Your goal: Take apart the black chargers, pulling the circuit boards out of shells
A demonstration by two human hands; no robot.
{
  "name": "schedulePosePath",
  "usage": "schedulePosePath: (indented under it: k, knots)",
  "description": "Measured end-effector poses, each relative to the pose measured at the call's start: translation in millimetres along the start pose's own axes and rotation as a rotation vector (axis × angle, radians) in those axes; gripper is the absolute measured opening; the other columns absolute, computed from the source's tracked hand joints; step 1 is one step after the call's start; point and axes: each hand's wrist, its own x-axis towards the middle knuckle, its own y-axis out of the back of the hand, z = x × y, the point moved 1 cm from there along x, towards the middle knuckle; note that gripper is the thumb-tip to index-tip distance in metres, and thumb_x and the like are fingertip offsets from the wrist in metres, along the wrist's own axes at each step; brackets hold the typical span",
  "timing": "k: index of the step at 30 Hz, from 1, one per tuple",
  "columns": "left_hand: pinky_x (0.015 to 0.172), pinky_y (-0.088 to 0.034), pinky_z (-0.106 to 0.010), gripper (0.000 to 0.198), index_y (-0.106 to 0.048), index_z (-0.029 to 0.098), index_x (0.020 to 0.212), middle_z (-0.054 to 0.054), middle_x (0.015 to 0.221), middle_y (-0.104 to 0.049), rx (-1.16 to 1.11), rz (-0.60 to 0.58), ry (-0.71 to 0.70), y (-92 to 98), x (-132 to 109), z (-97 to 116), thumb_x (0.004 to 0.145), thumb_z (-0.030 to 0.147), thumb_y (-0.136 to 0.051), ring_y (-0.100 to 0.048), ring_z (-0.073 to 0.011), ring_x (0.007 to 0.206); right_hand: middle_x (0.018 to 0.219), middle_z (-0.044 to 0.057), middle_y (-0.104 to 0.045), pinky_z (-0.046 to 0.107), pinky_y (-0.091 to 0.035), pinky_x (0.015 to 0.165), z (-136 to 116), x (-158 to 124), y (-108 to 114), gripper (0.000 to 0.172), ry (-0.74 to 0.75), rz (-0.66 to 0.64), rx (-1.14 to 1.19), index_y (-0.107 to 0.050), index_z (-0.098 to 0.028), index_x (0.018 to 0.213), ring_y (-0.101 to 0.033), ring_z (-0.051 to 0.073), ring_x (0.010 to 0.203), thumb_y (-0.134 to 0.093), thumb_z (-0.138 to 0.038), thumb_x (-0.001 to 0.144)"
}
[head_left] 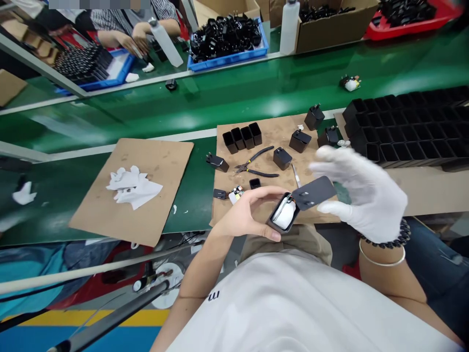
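Observation:
My bare left hand [244,212] is closed around a black plug adapter housing [271,221], its open end facing up. White material [286,214] fills the inside. A flat black cover with small metal contacts [318,191] sticks out to the right from the housing's rim. My right hand [362,190], in a white glove, is beside the cover with thumb and fingers apart; it looks slightly blurred. Beyond my hands, cutting pliers [249,164] lie on a cardboard sheet [267,129], near several black adapters [282,158] and a row of hollow housings [242,138].
Rows of black housings [410,127] stand at the right. Crumpled white gloves [132,186] lie on cardboard at the left. A blue tray [229,57] of black parts and a white bottle [289,29] stand at the back. Across the bench, another person's hands [134,41] are at work.

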Motion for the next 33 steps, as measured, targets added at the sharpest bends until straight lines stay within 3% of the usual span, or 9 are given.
schedulePosePath:
  k: [3, 6, 8, 11, 15, 18, 21, 26, 33]
  knots:
    - [0.107, -0.056, -0.049, 0.076, -0.072, 0.023, 0.127, -0.014, 0.129, -0.073, -0.003, -0.017, 0.066, -0.4, -1, -5, 0.059, 0.045, -0.099, -0.07, -0.0348, 0.121, 0.152, 0.001, -0.058, 0.046, -0.055, 0.113, -1, 5, 4, 0.074, 0.122, -0.029, -0.084, -0.067, -0.036, 0.136, -0.061, 0.031, 0.137, -0.095, -0.03, 0.068]
    - [0.106, -0.057, -0.047, 0.078, -0.072, 0.023, 0.126, -0.014, 0.127, -0.074, -0.049, -0.093, 0.105, 1.9, -1, -10, 0.056, 0.039, -0.101, -0.07, -0.0351, 0.121, 0.129, 0.0, -0.075, 0.034, -0.062, 0.104, -2, 6, 10, 0.05, 0.212, -0.261, -0.192, -0.074, -0.035, 0.126, -0.075, 0.024, 0.114, -0.087, -0.026, 0.078]
    - [0.106, -0.057, -0.046, 0.078, -0.071, 0.024, 0.126, -0.013, 0.124, -0.076, -0.098, -0.141, 0.124, 0.7, -2, -10, 0.054, 0.034, -0.101, -0.07, -0.0348, 0.122, 0.117, 0.0, -0.079, 0.029, -0.065, 0.096, -4, 4, 11, 0.04, 0.229, -0.3, -0.199, -0.077, -0.031, 0.121, -0.079, 0.021, 0.1, -0.085, -0.029, 0.082]
    - [0.11, -0.055, -0.044, 0.075, -0.069, 0.022, 0.126, -0.012, 0.126, -0.074, -0.091, -0.103, 0.148, -11.7, -1, -14, 0.057, 0.026, -0.099, -0.07, -0.0322, 0.123, 0.109, 0.002, -0.081, 0.031, -0.068, 0.09, -6, -5, 4, 0.027, 0.138, -0.182, -0.203, -0.081, -0.025, 0.109, -0.08, 0.022, 0.093, -0.084, -0.032, 0.083]
    - [0.121, -0.045, -0.045, 0.06, -0.062, 0.02, 0.126, -0.011, 0.135, -0.069, 0.191, 0.322, -0.008, -41.0, 6, -45, 0.07, 0.013, -0.085, -0.061, -0.0288, 0.136, 0.101, 0.003, -0.082, 0.031, -0.068, 0.085, 3, -25, -20, 0.013, 0.005, 0.087, -0.441, -0.081, -0.023, 0.096, -0.08, 0.022, 0.09, -0.081, -0.03, 0.085]
    - [0.123, -0.042, -0.048, 0.058, -0.058, 0.02, 0.127, -0.011, 0.136, -0.067, 0.321, 0.509, -0.095, -59.5, 14, -81, 0.074, 0.006, -0.075, -0.056, -0.0282, 0.141, 0.1, 0.006, -0.082, 0.031, -0.067, 0.084, 18, -38, -43, 0.013, -0.031, 0.216, -0.62, -0.081, -0.02, 0.096, -0.08, 0.022, 0.089, -0.079, -0.029, 0.087]
    - [0.116, -0.05, -0.046, 0.057, -0.055, 0.02, 0.13, -0.012, 0.136, -0.067, 0.42, 0.573, -0.065, -66.8, 19, -105, 0.077, 0.011, -0.075, -0.063, -0.0268, 0.132, 0.103, 0.01, -0.082, 0.029, -0.065, 0.081, 33, -46, -62, 0.015, -0.029, 0.303, -0.722, -0.081, -0.016, 0.097, -0.08, 0.022, 0.09, -0.074, -0.028, 0.092]
    - [0.101, -0.059, -0.043, 0.047, -0.053, 0.02, 0.123, -0.013, 0.128, -0.071, 0.598, 0.615, 0.06, -66.0, 22, -111, 0.081, 0.014, -0.073, -0.071, -0.0272, 0.118, 0.105, 0.01, -0.081, 0.029, -0.064, 0.072, 50, -52, -87, 0.022, -0.063, 0.383, -0.915, -0.081, -0.019, 0.098, -0.08, 0.021, 0.085, -0.064, -0.032, 0.098]
    - [0.099, -0.059, -0.043, 0.041, -0.05, 0.022, 0.129, -0.014, 0.129, -0.07, 0.678, 0.583, 0.081, -64.2, 17, -112, 0.091, 0.014, -0.062, -0.071, -0.0278, 0.118, 0.12, 0.009, -0.078, 0.032, -0.063, 0.062, 53, -63, -103, 0.021, -0.107, 0.266, -1.134, -0.08, -0.023, 0.111, -0.08, 0.024, 0.078, -0.066, -0.028, 0.096]
